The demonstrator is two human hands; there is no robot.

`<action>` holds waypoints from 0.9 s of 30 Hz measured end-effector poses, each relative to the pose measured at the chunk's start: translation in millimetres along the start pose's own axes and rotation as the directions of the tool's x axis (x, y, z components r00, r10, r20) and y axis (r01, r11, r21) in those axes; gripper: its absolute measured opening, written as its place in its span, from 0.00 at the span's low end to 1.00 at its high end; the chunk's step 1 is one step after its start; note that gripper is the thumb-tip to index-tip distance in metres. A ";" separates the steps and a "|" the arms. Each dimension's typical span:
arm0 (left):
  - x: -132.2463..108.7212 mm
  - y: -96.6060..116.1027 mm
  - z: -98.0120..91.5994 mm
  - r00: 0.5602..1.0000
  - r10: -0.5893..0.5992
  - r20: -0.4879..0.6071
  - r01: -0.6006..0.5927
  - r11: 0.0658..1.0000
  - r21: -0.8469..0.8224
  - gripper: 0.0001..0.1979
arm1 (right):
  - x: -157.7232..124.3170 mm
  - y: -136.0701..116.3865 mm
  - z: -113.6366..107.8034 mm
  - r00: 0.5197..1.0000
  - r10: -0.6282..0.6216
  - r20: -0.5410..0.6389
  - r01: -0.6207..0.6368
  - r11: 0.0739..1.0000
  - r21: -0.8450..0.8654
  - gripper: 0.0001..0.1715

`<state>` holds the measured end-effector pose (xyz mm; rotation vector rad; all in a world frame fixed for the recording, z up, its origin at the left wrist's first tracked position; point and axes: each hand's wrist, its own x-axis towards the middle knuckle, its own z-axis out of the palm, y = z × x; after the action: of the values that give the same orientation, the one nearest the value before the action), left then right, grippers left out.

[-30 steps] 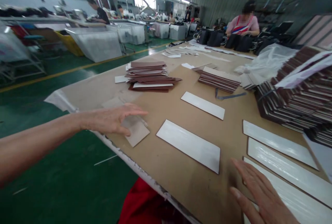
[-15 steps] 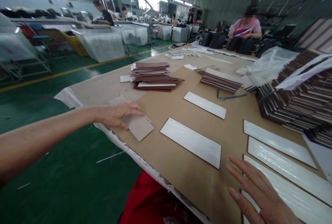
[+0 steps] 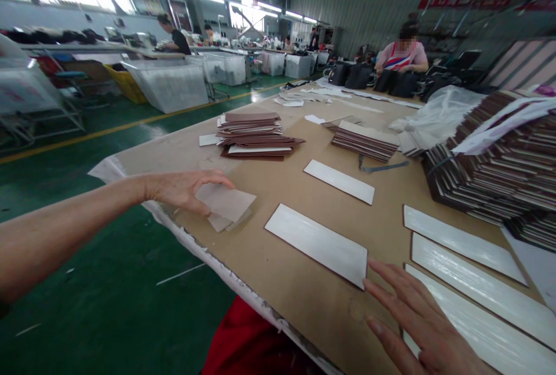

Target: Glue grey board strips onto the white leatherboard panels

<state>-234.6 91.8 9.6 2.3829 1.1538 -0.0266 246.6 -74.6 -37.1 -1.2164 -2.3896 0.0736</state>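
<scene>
At the table's left edge, my left hand (image 3: 186, 189) is closed on a few thin beige cards (image 3: 228, 201), with thumb and fingers at their near side. The cards are slightly fanned and tilted. My right hand (image 3: 417, 317) has its fingers spread and holds nothing. Its fingertips are at the right end of a white-faced panel (image 3: 317, 244) with dark edges; whether they touch it I cannot tell. A smaller white panel (image 3: 339, 181) lies beyond that one. Several long white panels (image 3: 464, 244), glossy on top, lie under and beside my right hand.
A stack of brown and white pieces (image 3: 256, 137) stands at the table's far left, a neater stack (image 3: 365, 141) right of it. A big pile of panels (image 3: 495, 155) rises at the right. Across the table sits a person (image 3: 402, 56) behind black items. Plastic bins (image 3: 167, 85) stand on the floor.
My left hand has gripped the beige cards and tilted them up off the table. My right hand has shifted left, to the end of the nearest white panel. The view has tilted slightly.
</scene>
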 end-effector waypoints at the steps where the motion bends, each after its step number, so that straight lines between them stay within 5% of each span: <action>1: 2.0 8.1 -3.6 1.000 -0.007 -0.011 0.007 1.000 0.014 0.28 | 6.8 -5.1 -1.6 1.000 -0.003 -0.009 0.003 1.000 0.018 0.14; 6: 27.6 69.2 0.4 0.991 0.130 -0.037 -0.123 0.980 0.155 0.29 | 51.5 -38.8 -2.6 1.000 -0.022 0.015 0.020 0.991 0.134 0.13; 10: 49.3 116.4 18.5 0.942 0.335 -0.024 -0.325 0.928 0.183 0.30 | 78.1 -51.9 11.5 0.993 -0.063 0.098 0.057 0.996 0.062 0.34; 14: 63.4 136.8 26.2 0.902 0.429 -0.049 -0.407 0.882 0.239 0.29 | 83.0 -48.6 18.2 0.989 -0.055 0.135 0.060 0.998 -0.034 0.30; 18: 70.8 119.9 24.3 0.849 0.477 -0.226 -0.419 0.869 0.262 0.42 | 72.8 -19.3 5.6 0.998 0.008 0.060 0.000 0.991 -0.134 0.27; 21: 74.2 88.3 29.2 0.870 0.368 -0.329 -0.311 0.926 0.213 0.47 | 54.7 14.2 -9.2 0.979 0.185 -0.082 -0.196 0.967 -0.162 0.27; 23: 77.7 67.4 39.0 0.918 0.305 -0.254 -0.262 0.946 0.189 0.46 | 40.2 30.6 -15.9 0.947 0.301 -0.112 -0.314 0.941 -0.122 0.27; 27: 88.0 45.3 63.1 0.961 0.271 -0.059 -0.262 0.955 0.137 0.45 | 19.2 36.2 -13.6 0.921 0.387 0.038 -0.386 0.922 -0.035 0.28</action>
<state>-132.5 105.1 -46.8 2.6566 0.8766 0.0847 269.8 -39.8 -26.8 -1.7017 -2.1563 0.1941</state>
